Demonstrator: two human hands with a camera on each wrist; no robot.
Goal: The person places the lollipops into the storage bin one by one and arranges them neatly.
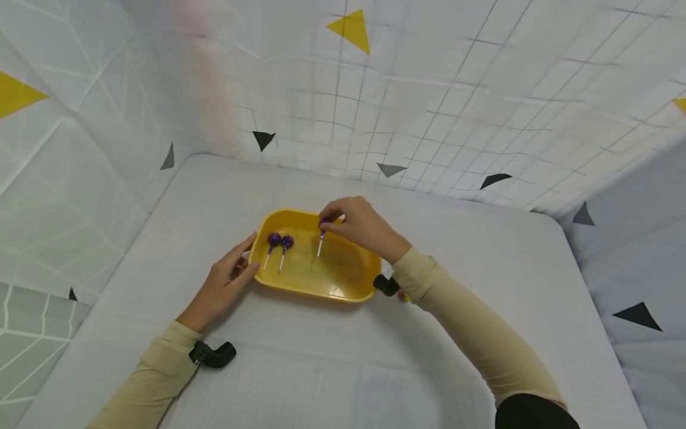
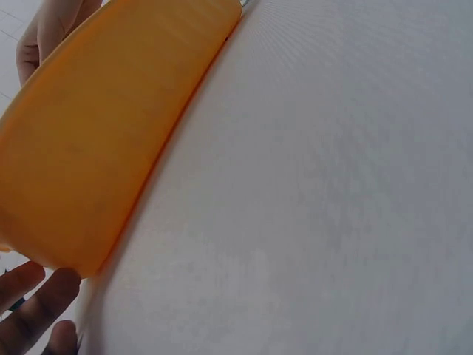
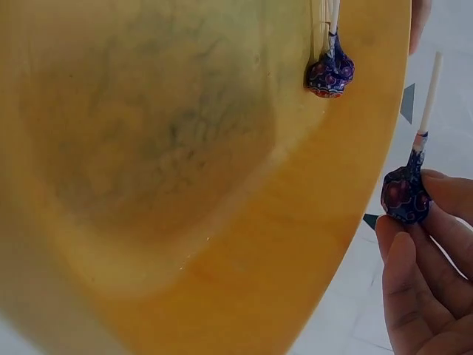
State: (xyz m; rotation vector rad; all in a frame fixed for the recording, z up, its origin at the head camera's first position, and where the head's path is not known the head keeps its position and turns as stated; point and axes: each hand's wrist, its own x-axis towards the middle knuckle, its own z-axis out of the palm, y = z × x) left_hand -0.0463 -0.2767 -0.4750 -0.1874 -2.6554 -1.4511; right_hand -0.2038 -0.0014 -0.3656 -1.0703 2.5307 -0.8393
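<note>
A lollipop point(image 3: 406, 194) in a purple wrapper is pinched by its round head between the thumb and fingertips of my right hand point(image 1: 364, 225). Its white stick points down over the yellow tray point(image 1: 343, 292) in the head view. Two more purple lollipops lie side by side at the tray's left end, a left one point(image 1: 274, 239) and a right one point(image 1: 287, 242). My left hand point(image 1: 222, 283) touches the outside of the tray's left end with its fingers spread. In the left wrist view its fingertips point(image 2: 63, 285) rest by the tray's lower corner.
A small colourful wrapped thing point(image 1: 404, 295) lies on the white table point(image 1: 300, 369) right of the tray, partly hidden by the right wrist's black camera point(image 1: 386, 285). Pale sheeting point(image 1: 300, 113) with dark and yellow triangles rises behind the table and at its sides.
</note>
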